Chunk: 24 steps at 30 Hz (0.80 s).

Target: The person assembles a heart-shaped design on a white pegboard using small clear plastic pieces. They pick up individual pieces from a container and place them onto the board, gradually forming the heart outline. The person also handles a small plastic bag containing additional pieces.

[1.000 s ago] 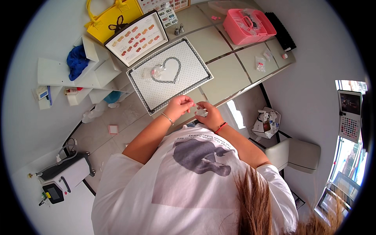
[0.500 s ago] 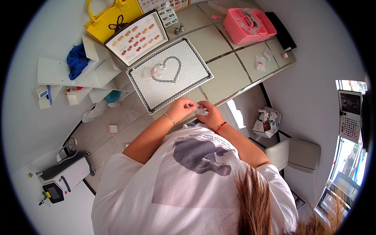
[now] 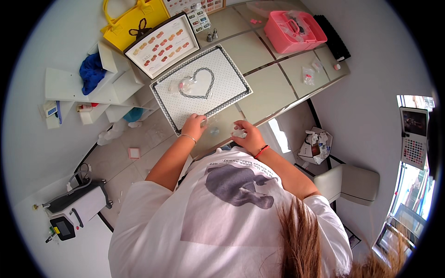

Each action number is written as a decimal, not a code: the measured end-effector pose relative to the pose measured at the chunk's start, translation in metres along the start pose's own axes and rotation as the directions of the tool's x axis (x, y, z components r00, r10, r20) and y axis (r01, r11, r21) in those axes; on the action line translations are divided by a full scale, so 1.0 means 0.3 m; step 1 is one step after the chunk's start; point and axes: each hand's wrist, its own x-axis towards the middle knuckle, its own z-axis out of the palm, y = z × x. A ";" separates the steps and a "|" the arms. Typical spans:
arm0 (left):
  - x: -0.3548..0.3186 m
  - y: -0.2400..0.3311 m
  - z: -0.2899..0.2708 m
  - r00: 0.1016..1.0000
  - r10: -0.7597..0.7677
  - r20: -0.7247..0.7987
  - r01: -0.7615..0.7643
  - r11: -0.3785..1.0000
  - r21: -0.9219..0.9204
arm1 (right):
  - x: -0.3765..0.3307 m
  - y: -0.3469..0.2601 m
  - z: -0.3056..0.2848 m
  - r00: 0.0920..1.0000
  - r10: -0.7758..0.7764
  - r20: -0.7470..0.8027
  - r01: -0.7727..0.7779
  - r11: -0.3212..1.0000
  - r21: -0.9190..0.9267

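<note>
My left hand [image 3: 194, 126] is at the near edge of a white dotted mat [image 3: 221, 62] with a black lace border and a heart outline. Its fingers are pinched around something small that I cannot make out. A small see-through piece [image 3: 213, 131] lies on the table beside that hand. My right hand [image 3: 251, 138], close to my body at the table's front edge, holds a small crumpled clear plastic bag [image 3: 238, 133] in bent fingers. On the mat, near the heart, rests another clear bag [image 3: 186, 84] with something pink in it.
A framed colour-sample board [image 3: 162, 45] and a yellow bag [image 3: 134, 25] stand behind the mat. Farther right are a pink carry case [image 3: 289, 39] and small clear packets [image 3: 308, 75]. Below the table's right side are a waste box [image 3: 316, 144] and a chair [image 3: 359, 183].
My left hand has moved left, away from my right hand, to the mat's near edge. The right hand has stayed in place with the plastic bag.
</note>
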 end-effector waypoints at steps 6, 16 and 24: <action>-0.024 -0.017 0.022 1.000 0.016 0.020 -0.015 1.000 -0.004 | 0.002 0.015 0.003 1.000 -0.007 -0.003 0.007 1.000 -0.002; 0.005 0.043 -0.012 0.989 -0.089 0.121 0.142 0.815 -0.562 | 0.009 0.009 0.005 1.000 -0.008 0.008 0.008 1.000 -0.001; -0.001 0.271 -0.134 0.969 0.125 0.215 0.009 0.846 -0.534 | 0.011 0.006 0.008 1.000 -0.020 0.007 0.021 1.000 -0.015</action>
